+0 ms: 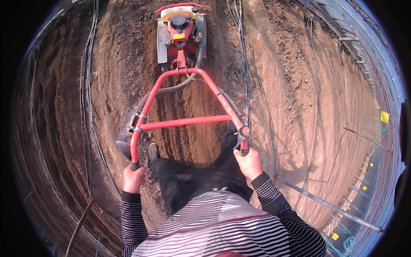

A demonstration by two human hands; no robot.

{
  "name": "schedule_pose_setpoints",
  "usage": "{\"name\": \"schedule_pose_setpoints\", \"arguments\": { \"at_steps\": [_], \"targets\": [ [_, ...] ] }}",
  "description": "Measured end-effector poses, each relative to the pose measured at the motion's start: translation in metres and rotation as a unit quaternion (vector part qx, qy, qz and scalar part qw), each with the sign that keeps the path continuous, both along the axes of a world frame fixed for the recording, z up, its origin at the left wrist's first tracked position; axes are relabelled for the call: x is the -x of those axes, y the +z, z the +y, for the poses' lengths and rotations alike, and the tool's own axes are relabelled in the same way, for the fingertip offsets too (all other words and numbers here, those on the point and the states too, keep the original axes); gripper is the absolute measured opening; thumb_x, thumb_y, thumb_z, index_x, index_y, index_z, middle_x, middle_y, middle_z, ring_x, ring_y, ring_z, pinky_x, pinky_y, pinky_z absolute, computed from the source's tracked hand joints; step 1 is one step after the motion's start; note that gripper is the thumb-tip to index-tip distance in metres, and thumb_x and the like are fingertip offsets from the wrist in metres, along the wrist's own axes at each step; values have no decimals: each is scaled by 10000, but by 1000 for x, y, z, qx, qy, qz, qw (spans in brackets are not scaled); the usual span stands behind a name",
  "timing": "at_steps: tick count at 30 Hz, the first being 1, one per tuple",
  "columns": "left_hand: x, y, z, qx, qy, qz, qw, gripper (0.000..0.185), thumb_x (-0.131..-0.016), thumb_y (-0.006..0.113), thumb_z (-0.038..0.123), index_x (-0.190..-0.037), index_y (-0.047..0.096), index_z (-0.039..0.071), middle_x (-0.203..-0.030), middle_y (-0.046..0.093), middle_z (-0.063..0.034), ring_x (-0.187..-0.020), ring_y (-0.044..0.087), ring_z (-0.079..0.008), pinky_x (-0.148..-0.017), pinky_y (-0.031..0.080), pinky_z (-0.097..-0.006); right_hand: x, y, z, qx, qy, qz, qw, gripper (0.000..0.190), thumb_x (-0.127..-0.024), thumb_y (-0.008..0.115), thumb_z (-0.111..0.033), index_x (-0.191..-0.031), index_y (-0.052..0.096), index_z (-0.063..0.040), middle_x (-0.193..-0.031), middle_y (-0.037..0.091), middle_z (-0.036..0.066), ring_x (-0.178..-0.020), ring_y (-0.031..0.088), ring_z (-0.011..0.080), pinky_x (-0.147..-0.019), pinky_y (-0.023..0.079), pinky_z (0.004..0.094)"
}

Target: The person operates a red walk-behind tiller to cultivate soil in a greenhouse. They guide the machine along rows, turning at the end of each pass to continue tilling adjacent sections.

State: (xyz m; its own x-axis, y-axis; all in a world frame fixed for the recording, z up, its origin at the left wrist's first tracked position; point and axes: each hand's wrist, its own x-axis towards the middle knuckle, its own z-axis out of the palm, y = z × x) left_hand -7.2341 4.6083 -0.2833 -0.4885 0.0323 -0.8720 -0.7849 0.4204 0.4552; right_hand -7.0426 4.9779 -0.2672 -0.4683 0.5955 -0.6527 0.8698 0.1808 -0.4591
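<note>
Ahead of me stands a walk-behind tiller with a red engine [179, 30] and a pale fuel tank [171, 12]. Grey metal guards [162, 41] flank it over the soil. Its red tubular handlebar [186, 122] spreads back towards me. My left hand [133, 180] is closed around the left grip, below a black ribbed canister [126, 131] clamped to the tube. My right hand [249, 162] wraps the right grip, next to a metal lever [240, 139] and a red-centred control [246, 131]. The tines are hidden under the machine.
Loosened soil [183, 141] runs between the handlebar arms and under my feet. Dark drip hoses [86, 80] lie along the ground to the left, and more hoses [245, 70] to the right. A metal pole [334, 204] slants at the right. Yellow cards [384, 117] hang near the plastic-covered side.
</note>
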Motion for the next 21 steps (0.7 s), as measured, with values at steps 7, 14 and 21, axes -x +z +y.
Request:
{"name": "schedule_pose_setpoints", "arguments": {
  "at_steps": [7, 14, 21],
  "targets": [
    [-9, -34, 15, 49, -23, 47, 997, 263, -867, 701, 136, -712, 498, 72, -525, 485, 2, -371, 429, -106, -358, 327, -267, -2, -35, 17, -39, -7, 1, 999, 301, -858, 716, -269, -881, 678, 29, -760, 671, 231, -729, 685, 370, -682, 518, 432],
    [16, -31, 36, 54, -62, 66, 994, 238, -848, 735, 180, -744, 574, 38, -583, 522, 32, -483, 454, -62, -441, 343, -265, 4, -60, 33, -24, -27, -9, 999, 278, -865, 710, -233, -830, 655, 38, -691, 655, 186, -640, 649, 308, -646, 498, 414],
    [41, -4, 89, 86, -57, 55, 993, 257, -880, 708, 167, -741, 530, 45, -542, 489, 21, -407, 438, -77, -386, 322, -255, 27, -43, 75, 26, -32, 84, 996, 247, -915, 701, -164, -758, 563, -32, -596, 526, -25, -516, 498, 73, -490, 403, 284]
  ]
}}
